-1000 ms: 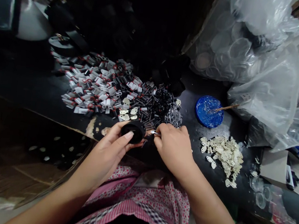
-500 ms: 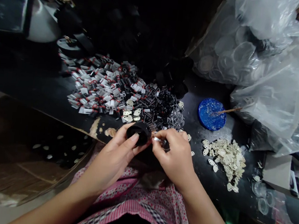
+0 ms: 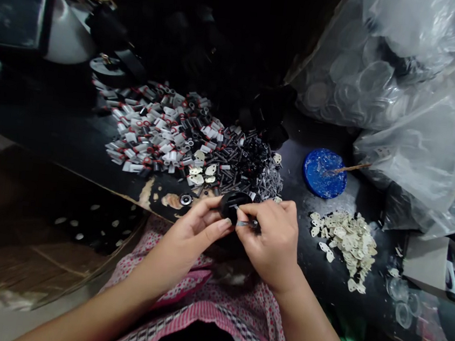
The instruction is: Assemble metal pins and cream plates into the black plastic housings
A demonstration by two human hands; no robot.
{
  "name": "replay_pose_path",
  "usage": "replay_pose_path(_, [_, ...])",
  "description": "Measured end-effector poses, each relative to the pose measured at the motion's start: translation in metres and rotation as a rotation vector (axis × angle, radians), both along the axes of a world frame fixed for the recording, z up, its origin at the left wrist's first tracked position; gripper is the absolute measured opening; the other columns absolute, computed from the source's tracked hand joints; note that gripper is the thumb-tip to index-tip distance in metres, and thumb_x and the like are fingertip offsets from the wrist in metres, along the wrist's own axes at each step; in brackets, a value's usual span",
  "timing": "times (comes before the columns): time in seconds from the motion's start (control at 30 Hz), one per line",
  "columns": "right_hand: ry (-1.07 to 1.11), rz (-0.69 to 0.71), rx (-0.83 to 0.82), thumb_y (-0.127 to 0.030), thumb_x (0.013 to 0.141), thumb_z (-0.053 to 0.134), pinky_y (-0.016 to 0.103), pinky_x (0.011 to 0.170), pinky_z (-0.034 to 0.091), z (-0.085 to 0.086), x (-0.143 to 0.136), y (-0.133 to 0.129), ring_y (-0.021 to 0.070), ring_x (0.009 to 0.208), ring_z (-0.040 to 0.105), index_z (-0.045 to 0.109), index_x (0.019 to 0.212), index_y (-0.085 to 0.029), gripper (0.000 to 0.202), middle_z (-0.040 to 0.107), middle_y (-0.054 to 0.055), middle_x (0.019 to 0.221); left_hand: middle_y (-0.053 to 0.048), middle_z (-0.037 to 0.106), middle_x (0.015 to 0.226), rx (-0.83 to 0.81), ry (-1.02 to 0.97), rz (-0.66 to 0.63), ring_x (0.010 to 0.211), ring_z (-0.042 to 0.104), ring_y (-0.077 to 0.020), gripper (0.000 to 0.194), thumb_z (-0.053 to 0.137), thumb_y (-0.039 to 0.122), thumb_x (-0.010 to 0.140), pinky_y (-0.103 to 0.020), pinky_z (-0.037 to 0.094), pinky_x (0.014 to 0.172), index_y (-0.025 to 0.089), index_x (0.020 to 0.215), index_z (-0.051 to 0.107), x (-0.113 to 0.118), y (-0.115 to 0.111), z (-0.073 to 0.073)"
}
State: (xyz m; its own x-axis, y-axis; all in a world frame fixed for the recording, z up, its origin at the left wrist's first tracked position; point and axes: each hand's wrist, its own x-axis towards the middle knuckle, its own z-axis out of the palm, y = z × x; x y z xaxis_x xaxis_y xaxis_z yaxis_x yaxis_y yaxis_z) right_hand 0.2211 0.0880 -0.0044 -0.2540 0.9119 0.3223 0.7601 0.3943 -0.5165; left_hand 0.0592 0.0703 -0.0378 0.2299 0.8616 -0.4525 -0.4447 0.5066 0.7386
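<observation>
A round black plastic cup-shaped part (image 3: 236, 199) sits at the fingertips of the left hand (image 3: 197, 227), clamped by thumb and fingers; right of the part, the right hand (image 3: 273, 237) pinches a slim silvery-and-black piece (image 3: 246, 223). Beyond the part lie grey-and-white plastic tubes with red bands (image 3: 156, 130).

Left hand (image 3: 191, 230) grips a black round part (image 3: 230, 204); right hand (image 3: 271, 239) pinches a small silver-and-black piece (image 3: 249, 224) against its right side — contact detail partly hidden by fingers. Beyond: heaped white sleeves (image 3: 151, 124) with red bands, dark springs (image 3: 230, 165) adjoining. Right: blue dish (image 3: 319, 183) with stick (image 3: 353, 168) — cream plates (image 3: 345, 234) piled nearer.
</observation>
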Motion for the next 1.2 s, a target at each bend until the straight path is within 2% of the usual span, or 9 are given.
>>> replay_pose_path(0.23, [-0.151,0.046,-0.024,-0.018,0.093,0.058,0.034,0.074,0.03,0.0046,0.0021,0.0,0.0145,0.065,0.057,0.062,0.077,-0.019,0.016,0.067,-0.001,0.07,-0.004,0.074,0.121,0.097,0.235,-0.073,0.116,0.068,-0.0248,0.03,0.076,0.032,0.085,-0.038,0.051,0.104,0.027,0.114,0.069,-0.0032,0.003,0.0072])
replay_pose_path(0.5, [-0.151,0.005,-0.025,-0.018,0.094,0.055,0.033,0.076,0.031,0.0017,0.0018,-0.0011,0.0151,0.067,0.059,0.062,0.079,-0.019,0.017,0.067,0.0,0.071,-0.005,0.076,0.114,0.056,0.174,-0.078,0.108,0.071,-0.0258,0.03,0.077,0.033,0.084,-0.038,0.056,0.096,0.026,0.113,0.069,-0.0034,0.0045,0.0037])
replay_pose_path(0.73, [-0.185,0.141,-0.023,-0.019,0.096,0.052,0.034,0.072,0.028,0.0012,0.0054,0.0016,0.0149,0.065,0.053,0.062,0.078,-0.019,0.021,0.064,0.0,0.069,-0.004,0.077,0.113,0.028,0.152,-0.078,0.107,0.071,-0.0238,0.029,0.078,0.033,0.083,-0.036,0.053,0.098,0.026,0.11,0.07,-0.0031,0.0061,0.004])
replay_pose_path(1.03, [-0.053,0.018,-0.01,-0.02,0.096,0.055,0.033,0.076,0.032,-0.0024,0.0032,-0.0032,0.0142,0.066,0.059,0.063,0.08,-0.02,0.018,0.068,-0.001,0.07,-0.004,0.078,0.109,0.019,0.134,-0.079,0.105,0.072,-0.0241,0.029,0.077,0.035,0.084,-0.036,0.056,0.095,0.026,0.111,0.07,-0.0009,0.0058,0.0052])
replay_pose_path(1.2, [-0.07,0.056,-0.023,-0.019,0.095,0.056,0.033,0.075,0.03,-0.0037,0.0044,-0.0015,0.0145,0.065,0.059,0.062,0.079,-0.019,0.017,0.067,-0.001,0.07,-0.005,0.078,0.113,0.069,0.212,-0.098,0.109,0.072,-0.0258,0.028,0.076,0.033,0.084,-0.038,0.056,0.098,0.027,0.111,0.07,-0.0031,0.0054,0.0062])
